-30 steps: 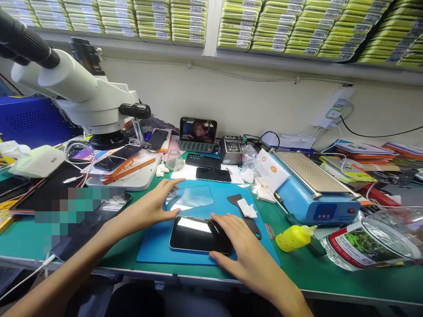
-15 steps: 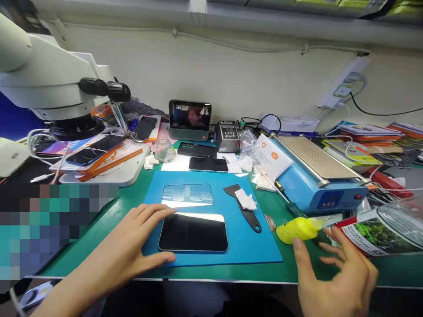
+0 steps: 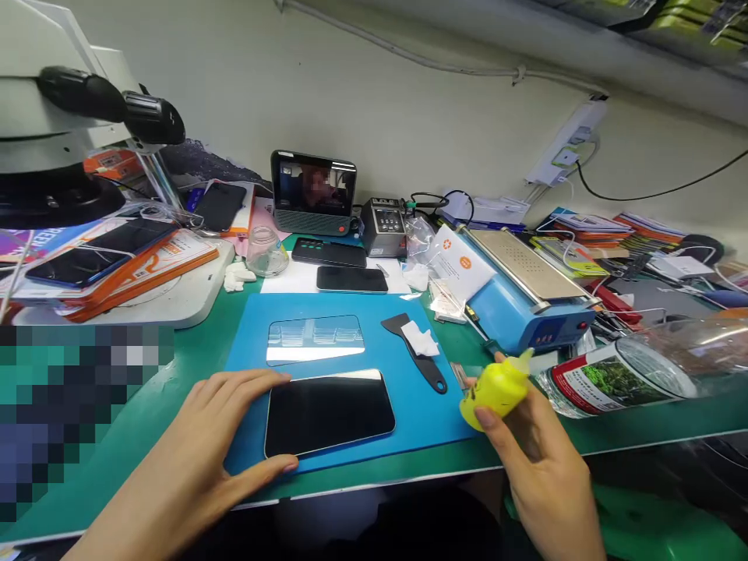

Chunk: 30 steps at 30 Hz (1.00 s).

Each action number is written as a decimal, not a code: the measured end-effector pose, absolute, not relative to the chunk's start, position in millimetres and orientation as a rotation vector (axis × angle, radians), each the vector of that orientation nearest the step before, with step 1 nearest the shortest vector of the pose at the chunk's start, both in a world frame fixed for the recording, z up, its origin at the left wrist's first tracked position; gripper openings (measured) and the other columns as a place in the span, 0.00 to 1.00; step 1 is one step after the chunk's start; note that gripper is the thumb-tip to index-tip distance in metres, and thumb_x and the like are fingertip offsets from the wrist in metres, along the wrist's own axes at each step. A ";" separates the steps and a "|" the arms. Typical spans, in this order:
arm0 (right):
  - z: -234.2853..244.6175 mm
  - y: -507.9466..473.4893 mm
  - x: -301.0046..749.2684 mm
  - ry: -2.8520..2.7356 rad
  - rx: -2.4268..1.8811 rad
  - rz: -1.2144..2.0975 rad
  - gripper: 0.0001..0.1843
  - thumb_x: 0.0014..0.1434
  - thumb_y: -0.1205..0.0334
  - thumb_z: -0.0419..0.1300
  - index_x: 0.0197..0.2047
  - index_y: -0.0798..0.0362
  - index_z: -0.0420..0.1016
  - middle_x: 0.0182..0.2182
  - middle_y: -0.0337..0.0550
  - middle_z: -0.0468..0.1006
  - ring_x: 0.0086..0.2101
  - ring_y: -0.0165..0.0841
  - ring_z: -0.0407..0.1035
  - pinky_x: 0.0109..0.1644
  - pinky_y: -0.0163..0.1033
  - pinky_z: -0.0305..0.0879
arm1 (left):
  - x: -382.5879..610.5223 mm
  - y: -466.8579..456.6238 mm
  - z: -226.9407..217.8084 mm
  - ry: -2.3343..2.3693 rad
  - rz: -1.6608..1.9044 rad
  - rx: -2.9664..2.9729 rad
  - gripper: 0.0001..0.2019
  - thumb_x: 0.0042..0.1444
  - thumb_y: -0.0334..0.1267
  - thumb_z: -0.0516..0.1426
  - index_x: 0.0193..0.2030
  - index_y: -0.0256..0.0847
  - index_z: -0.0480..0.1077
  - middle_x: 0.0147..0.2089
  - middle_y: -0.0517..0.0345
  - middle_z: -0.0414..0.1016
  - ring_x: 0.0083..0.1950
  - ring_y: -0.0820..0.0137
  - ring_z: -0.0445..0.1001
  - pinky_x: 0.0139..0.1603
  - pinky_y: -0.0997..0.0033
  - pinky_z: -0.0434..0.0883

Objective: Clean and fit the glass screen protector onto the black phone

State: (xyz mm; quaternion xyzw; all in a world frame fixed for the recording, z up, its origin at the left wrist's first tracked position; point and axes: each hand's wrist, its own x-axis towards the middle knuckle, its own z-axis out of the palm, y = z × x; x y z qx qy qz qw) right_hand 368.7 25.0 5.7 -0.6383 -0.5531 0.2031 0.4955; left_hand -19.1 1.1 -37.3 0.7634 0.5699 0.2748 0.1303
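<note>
A black phone [image 3: 330,411] lies screen up on the blue mat [image 3: 351,327]. My left hand [image 3: 204,436] rests open at the phone's left end, thumb at the near corner and fingers along the far corner. My right hand [image 3: 538,460] is closed on a small yellow squeeze bottle [image 3: 495,387], lifted off the table to the right of the mat, nozzle pointing up and right. A clear screen protector [image 3: 315,340] lies on the mat behind the phone. A black plastic scraper [image 3: 421,360] with a white wipe [image 3: 419,340] on it lies to the phone's right.
A blue heating plate machine [image 3: 526,300] stands right of the mat, a clear jar [image 3: 619,374] on its side beside it. A microscope [image 3: 75,117] with phones on its base is at the left. Two dark phones [image 3: 351,279], a small display [image 3: 314,192] and a glass jar [image 3: 264,253] sit behind.
My right hand left the phone, reached right to the yellow bottle and picked it up. My left hand slid down along the phone's left end. The view tilted downward.
</note>
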 end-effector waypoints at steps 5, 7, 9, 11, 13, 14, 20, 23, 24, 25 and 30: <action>13.4 15.2 343.2 -1.422 -1.356 0.662 0.27 0.70 0.48 0.71 0.66 0.45 0.72 0.50 0.49 0.90 0.46 0.45 0.89 0.46 0.42 0.88 | -18.3 1.3 -33.7 1.639 0.806 2.195 0.37 0.65 0.66 0.66 0.77 0.64 0.61 0.69 0.54 0.77 0.68 0.48 0.75 0.64 0.48 0.75; 15.7 9.7 334.3 -1.556 -1.360 0.605 0.23 0.71 0.51 0.70 0.66 0.44 0.74 0.54 0.48 0.89 0.49 0.43 0.88 0.48 0.41 0.87 | -18.1 2.4 -31.6 1.616 0.816 2.189 0.39 0.64 0.67 0.67 0.77 0.64 0.60 0.70 0.54 0.77 0.67 0.47 0.75 0.64 0.48 0.74; 18.4 5.6 326.2 -1.744 -1.361 0.424 0.20 0.73 0.52 0.68 0.65 0.42 0.77 0.57 0.46 0.86 0.53 0.41 0.85 0.53 0.39 0.86 | -17.1 3.5 -29.2 1.608 0.822 2.176 0.40 0.64 0.67 0.67 0.78 0.64 0.59 0.71 0.54 0.76 0.67 0.47 0.75 0.64 0.47 0.74; 21.6 4.0 318.4 -1.934 -1.309 0.223 0.20 0.73 0.56 0.67 0.67 0.42 0.79 0.58 0.45 0.83 0.56 0.39 0.83 0.58 0.38 0.83 | -15.5 4.6 -26.7 1.611 0.816 2.155 0.41 0.64 0.67 0.66 0.79 0.64 0.57 0.71 0.53 0.76 0.68 0.47 0.74 0.64 0.47 0.74; 24.6 4.6 310.2 -2.075 -1.205 0.097 0.24 0.73 0.61 0.67 0.69 0.45 0.76 0.58 0.46 0.82 0.57 0.37 0.81 0.62 0.37 0.80 | -14.0 5.5 -24.4 1.611 0.810 2.139 0.42 0.65 0.66 0.66 0.80 0.64 0.55 0.71 0.53 0.75 0.68 0.48 0.74 0.65 0.47 0.74; 25.9 5.2 306.2 -2.129 -1.153 0.071 0.25 0.73 0.63 0.67 0.70 0.47 0.75 0.58 0.46 0.83 0.56 0.36 0.81 0.62 0.36 0.79 | -13.5 5.7 -23.4 1.607 0.809 2.132 0.43 0.65 0.66 0.66 0.81 0.64 0.53 0.71 0.53 0.75 0.68 0.48 0.73 0.65 0.46 0.74; 27.6 7.3 289.1 -2.331 -0.973 -0.004 0.21 0.72 0.69 0.65 0.67 0.53 0.77 0.55 0.49 0.84 0.55 0.36 0.80 0.57 0.39 0.81 | -13.7 4.7 -19.2 1.580 0.803 2.074 0.46 0.67 0.64 0.65 0.83 0.69 0.45 0.72 0.55 0.73 0.70 0.50 0.70 0.68 0.46 0.73; 28.1 5.8 288.0 -2.381 -0.946 -0.063 0.22 0.73 0.71 0.64 0.68 0.54 0.78 0.56 0.50 0.84 0.55 0.35 0.79 0.58 0.38 0.80 | -14.0 4.5 -18.1 1.584 0.791 2.071 0.46 0.67 0.63 0.65 0.83 0.70 0.45 0.71 0.57 0.73 0.69 0.51 0.70 0.68 0.47 0.73; 28.9 5.1 288.6 -2.385 -0.949 -0.073 0.22 0.73 0.72 0.64 0.68 0.55 0.78 0.56 0.50 0.83 0.56 0.35 0.78 0.58 0.38 0.79 | -14.0 4.5 -17.8 1.589 0.791 2.075 0.46 0.67 0.63 0.65 0.83 0.70 0.44 0.71 0.57 0.73 0.69 0.51 0.71 0.68 0.47 0.73; 29.9 4.5 289.5 -2.382 -0.964 -0.076 0.23 0.72 0.72 0.65 0.68 0.55 0.78 0.57 0.50 0.83 0.57 0.36 0.77 0.59 0.38 0.78 | -13.8 4.5 -17.5 1.592 0.791 2.081 0.46 0.67 0.63 0.66 0.83 0.70 0.44 0.71 0.57 0.73 0.69 0.51 0.71 0.68 0.47 0.73; 35.2 3.9 295.3 -2.359 -1.022 -0.082 0.22 0.73 0.72 0.65 0.68 0.56 0.78 0.57 0.50 0.82 0.57 0.35 0.76 0.61 0.37 0.75 | -12.7 3.8 -17.6 1.617 0.781 2.100 0.44 0.68 0.63 0.65 0.83 0.69 0.46 0.71 0.58 0.74 0.69 0.51 0.71 0.67 0.49 0.72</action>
